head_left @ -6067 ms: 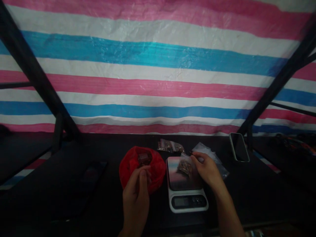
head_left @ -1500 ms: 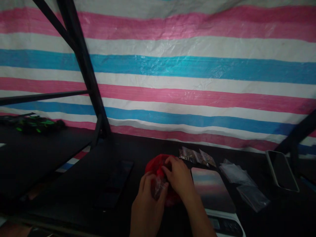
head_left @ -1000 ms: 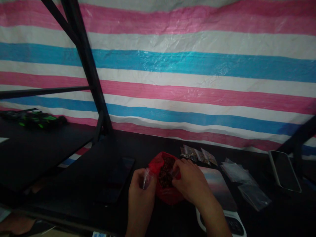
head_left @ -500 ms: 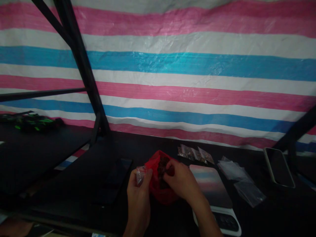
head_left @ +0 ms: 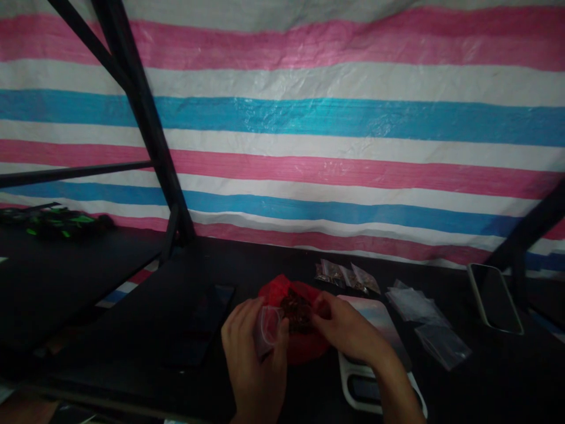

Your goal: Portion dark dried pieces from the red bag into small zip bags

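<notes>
My left hand [head_left: 256,347] is closed around a small clear zip bag [head_left: 269,324], its rounded mouth held apart and facing the red bag. The red plastic bag [head_left: 304,350] lies open on the black table, with dark brown dried bits [head_left: 296,310] inside it. At the bag's right rim, my right hand [head_left: 346,330] has its thumb and fingers pinched together. What those fingertips hold is too dark to make out. Under my right forearm sits a white kitchen scale [head_left: 353,383] with a shiny plate.
Several small filled bags [head_left: 346,277] lie behind the scale. Flat clear bags [head_left: 417,306] are spread to its right, beside a phone [head_left: 497,300]. A dark flat device [head_left: 205,324] lies left of my hands. Black frame posts [head_left: 154,135] rise before a striped sheet [head_left: 331,159].
My left hand has turned and the clear bag's mouth now shows opened. My right hand has moved from inside the red bag to its right rim.
</notes>
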`<state>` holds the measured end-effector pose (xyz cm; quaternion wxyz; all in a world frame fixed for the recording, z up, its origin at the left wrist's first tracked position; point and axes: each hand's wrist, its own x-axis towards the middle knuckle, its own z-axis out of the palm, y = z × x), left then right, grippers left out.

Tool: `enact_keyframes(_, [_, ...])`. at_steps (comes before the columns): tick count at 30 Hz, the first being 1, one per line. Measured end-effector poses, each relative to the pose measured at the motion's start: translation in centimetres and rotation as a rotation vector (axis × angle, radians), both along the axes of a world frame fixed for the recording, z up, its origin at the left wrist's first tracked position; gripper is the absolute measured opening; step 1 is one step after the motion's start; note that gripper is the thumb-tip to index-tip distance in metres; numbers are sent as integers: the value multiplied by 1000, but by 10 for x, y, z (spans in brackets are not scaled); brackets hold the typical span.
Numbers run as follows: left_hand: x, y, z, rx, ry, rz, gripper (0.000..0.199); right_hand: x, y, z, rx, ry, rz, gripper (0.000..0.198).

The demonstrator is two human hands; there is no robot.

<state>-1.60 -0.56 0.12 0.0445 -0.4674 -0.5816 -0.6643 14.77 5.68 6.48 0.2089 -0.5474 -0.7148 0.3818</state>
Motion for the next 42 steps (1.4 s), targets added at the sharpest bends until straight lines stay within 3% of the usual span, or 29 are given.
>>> enact_keyframes(3, [20,-13,0,-11,-76,-138,25,5,-7,7,75,-94,40,15])
enact_keyframes(6, [35,-16,0,-119,-193,-266,27,1,-10,11,131,-254,29,19])
enact_keyframes(11, [32,-10,13,-501,-325,-137,37,-17,-8,10,203,-499,-33,33])
enact_keyframes(14, [28,-12,21,-602,-383,-126,44,-25,-8,9,214,-535,-13,31])
enact_keyframes(22, [13,-7,2,-382,-563,-243,69,-30,-10,12,168,-373,103,18])
enact_keyframes(30, [16,-1,-2,-289,-506,-195,55,-7,7,-9,59,41,-23,8])
enact_keyframes(34, [20,0,-2,-295,-408,-224,52,2,11,-8,12,275,-56,8])
enact_keyframes(38, [16,4,-4,-405,-358,-288,50,3,5,4,-39,376,-65,9])
enact_keyframes(42, [14,7,-3,-477,-378,-311,49,-3,-4,17,62,351,-32,8])
